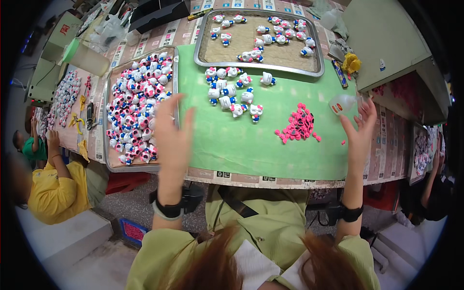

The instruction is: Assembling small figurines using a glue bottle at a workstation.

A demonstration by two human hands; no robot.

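Observation:
My left hand (pixel 174 133) is raised over the right edge of a tray of figurines (pixel 140 106), blurred by motion. Its thumb and fingers are apart, with nothing visible between them. On the right, my right hand (pixel 360 128) has its fingers spread beside a small translucent squeeze bottle (pixel 342 103) with a red label. Whether a fingertip touches the bottle I cannot tell. Left of that hand, a heap of small pink and black pieces (pixel 297 124) lies on the green mat (pixel 232 150). Several white cat-shaped figurines with blue bodies (pixel 227 89) are grouped at the mat's far middle.
A metal-rimmed tray (pixel 258 71) with more figurines stands at the back. A green-lidded container (pixel 87 57) is at the left, a yellow crumpled item (pixel 351 63) at the right beside a metal cabinet (pixel 396 43). People in yellow (pixel 58 188) and black (pixel 435 198) sit either side.

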